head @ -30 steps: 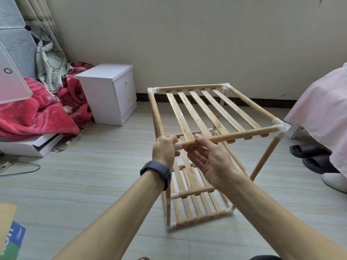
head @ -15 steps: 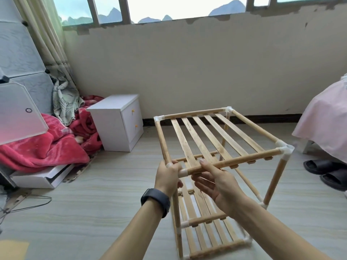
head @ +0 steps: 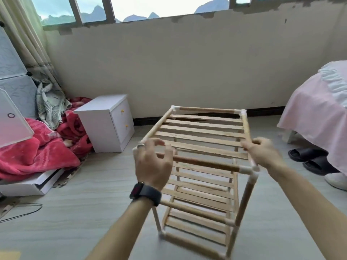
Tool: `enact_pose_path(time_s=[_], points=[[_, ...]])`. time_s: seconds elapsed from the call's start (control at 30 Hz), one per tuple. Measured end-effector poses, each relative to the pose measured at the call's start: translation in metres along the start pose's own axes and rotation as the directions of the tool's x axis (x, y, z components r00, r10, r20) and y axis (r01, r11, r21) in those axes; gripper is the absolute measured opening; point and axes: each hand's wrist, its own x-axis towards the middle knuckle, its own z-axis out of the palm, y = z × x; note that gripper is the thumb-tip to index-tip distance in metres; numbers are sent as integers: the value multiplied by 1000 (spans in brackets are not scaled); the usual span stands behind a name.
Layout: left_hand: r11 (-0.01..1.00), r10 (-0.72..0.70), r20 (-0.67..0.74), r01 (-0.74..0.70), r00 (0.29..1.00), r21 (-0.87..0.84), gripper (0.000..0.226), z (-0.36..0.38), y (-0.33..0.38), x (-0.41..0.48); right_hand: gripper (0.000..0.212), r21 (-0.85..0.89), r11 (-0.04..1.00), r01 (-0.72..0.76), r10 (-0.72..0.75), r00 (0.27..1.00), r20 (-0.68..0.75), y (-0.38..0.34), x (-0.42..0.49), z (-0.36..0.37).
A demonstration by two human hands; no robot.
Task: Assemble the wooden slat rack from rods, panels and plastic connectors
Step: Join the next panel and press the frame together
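Turned broadside since a second ago, the pale three-tier wooden slat rack (head: pixel 202 139) stands at centre. Left hand (head: pixel 152 164), nine o'clock, arches over its near corner, hold unclear in the blur; right hand (head: pixel 262 152), three o'clock, pinches the side rail (head: pixel 246 128). Best press each white plastic connector (head: pixel 246 169) squarely home.

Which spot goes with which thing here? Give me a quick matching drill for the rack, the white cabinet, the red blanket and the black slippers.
Things:
1. wooden rack
2. white cabinet
3. red blanket
4. black slippers

Places:
A. far right, at the edge of the pink-covered bed
B. heaped at far left
C. centre, with the left hand and right hand at its top frame
D. left of centre, by the back wall

Pairs: 1-C, 2-D, 3-B, 4-A
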Motion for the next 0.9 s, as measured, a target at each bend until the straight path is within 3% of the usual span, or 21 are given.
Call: enact_pose_path(time_s=[0.07,0.1,0.17,0.23,0.27,0.4,0.47,0.53,0.63,0.8,0.9], points=[[986,11,-274,36,962,166,25,-6,-17,17,41,-328,942,66,-108,988,-111,-10,-4,-14],[972,-58,-290,119,955,200,30,-8,-29,23,43,-450,888,91,-181,970,-162,-16,-10,-16],[942,-319,-102,327,942,77,36,-10,-46,33,41,-539,818,199,-340,924,-175,-29,-29,-7],[809,-475,207,517,855,-279,29,-10,-46,41,43,-533,766,360,-464,883,-70,-43,-56,17],[743,-463,301,550,834,-381,27,-10,-44,42,48,-530,731,429,-497,868,16,-49,-70,32],[634,-450,462,638,764,-437,30,-13,-32,30,71,-595,520,613,-507,782,363,-68,-102,89],[508,-408,583,705,702,-494,31,-18,-28,21,93,-604,440,665,-456,745,487,-81,-105,102],[497,-354,609,694,710,-521,31,-18,-24,13,109,-589,411,696,-342,716,608,-91,-100,109],[579,-378,477,605,793,-546,37,-9,-18,8,98,-639,341,689,-309,724,616,-96,-97,120],[596,-497,329,591,803,-543,81,-2,-14,12,52,-654,347,672,-498,723,479,-96,-100,132],[636,-527,241,567,815,-524,76,5,-11,16,42,-650,380,658,-534,730,426,-94,-100,130]])
